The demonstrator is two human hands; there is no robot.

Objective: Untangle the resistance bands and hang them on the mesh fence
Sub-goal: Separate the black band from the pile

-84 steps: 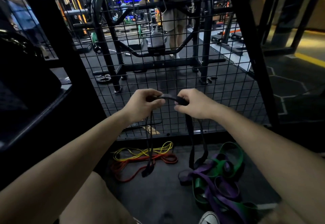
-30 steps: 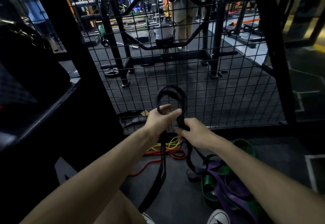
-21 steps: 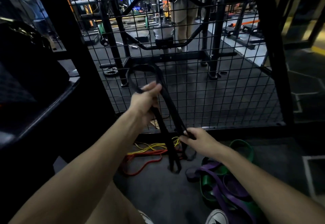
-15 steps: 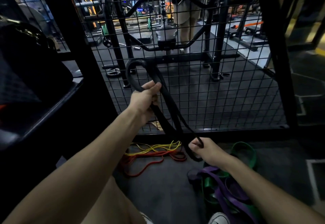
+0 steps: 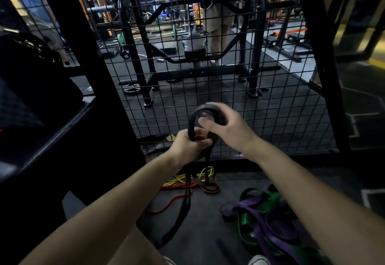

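My left hand point(image 5: 191, 146) grips the black band point(image 5: 192, 119) and my right hand point(image 5: 225, 125) curls over its loop before the mesh fence point(image 5: 270, 106); its dangling tails could snag the floor bands point(image 5: 262, 219).

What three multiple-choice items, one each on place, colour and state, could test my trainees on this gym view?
1. Where is the purple band?
A. on the fence
B. on the floor, tangled with the green band
C. in the left hand

2. What colour is the held band?
A. black
B. yellow
C. red

3. What is the left hand doing?
A. hanging open
B. gripping the band
C. pressing the fence

B: it lies in the right floor pile. A: its loop is dark. B: fingers curl round it.
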